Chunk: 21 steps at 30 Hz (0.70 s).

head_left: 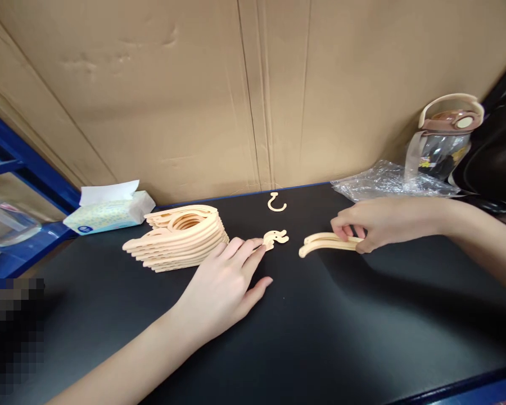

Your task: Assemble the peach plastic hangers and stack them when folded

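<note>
My left hand point(225, 275) reaches in with its fingers stretched out and the thumb apart. Its fingertips touch a small cream, animal-shaped plastic piece point(275, 238) that lies flat on the black table; part of the piece is under the fingers. My right hand point(362, 222) pinches two curved cream hanger arms point(326, 243) at their right end, which the fingers hide. Beyond the animal-shaped piece lies a loose cream hanger hook point(274, 203). Left of it, beside my left hand, is a stack of several folded cream hangers point(179, 242).
A tissue pack point(109, 214) stands at the back left beside a blue metal frame point(29, 157). Crumpled clear plastic point(379, 183) and a drink bottle with a handle point(444, 140) are at the back right. A cardboard wall point(172, 112) rises behind the table point(287, 337).
</note>
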Each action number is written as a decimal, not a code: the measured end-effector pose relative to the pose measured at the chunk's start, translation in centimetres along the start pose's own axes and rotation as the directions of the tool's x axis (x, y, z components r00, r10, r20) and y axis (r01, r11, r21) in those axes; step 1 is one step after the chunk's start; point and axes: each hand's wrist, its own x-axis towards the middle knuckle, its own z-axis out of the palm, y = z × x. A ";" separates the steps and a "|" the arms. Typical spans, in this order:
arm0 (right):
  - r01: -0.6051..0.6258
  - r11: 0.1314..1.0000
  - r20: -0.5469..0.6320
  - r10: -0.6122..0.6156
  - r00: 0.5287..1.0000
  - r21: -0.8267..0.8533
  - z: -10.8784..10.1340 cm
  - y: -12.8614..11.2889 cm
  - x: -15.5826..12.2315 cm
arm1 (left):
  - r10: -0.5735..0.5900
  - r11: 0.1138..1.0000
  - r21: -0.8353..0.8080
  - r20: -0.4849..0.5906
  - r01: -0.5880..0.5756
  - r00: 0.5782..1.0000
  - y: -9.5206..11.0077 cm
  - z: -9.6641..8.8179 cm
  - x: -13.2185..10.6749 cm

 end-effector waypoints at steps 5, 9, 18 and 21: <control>0.314 0.946 -0.016 -0.314 0.949 0.079 1.1 -2.7 0.1 | 0.024 0.951 -0.308 0.086 0.003 0.996 0.4 -0.1 0.1; 0.421 0.882 -0.053 -0.420 0.906 0.214 2.2 -3.9 0.7 | 0.062 0.901 -0.434 0.164 0.016 0.985 0.3 -0.4 0.3; 0.488 0.771 -0.078 -0.503 0.861 0.409 3.5 -4.0 2.4 | 0.043 0.915 -0.398 0.245 0.060 0.969 0.1 -0.7 0.5; 0.489 0.767 -0.093 -0.499 0.862 0.415 3.6 -4.1 2.6 | 0.040 0.930 -0.362 0.258 0.058 0.965 0.1 -0.8 0.5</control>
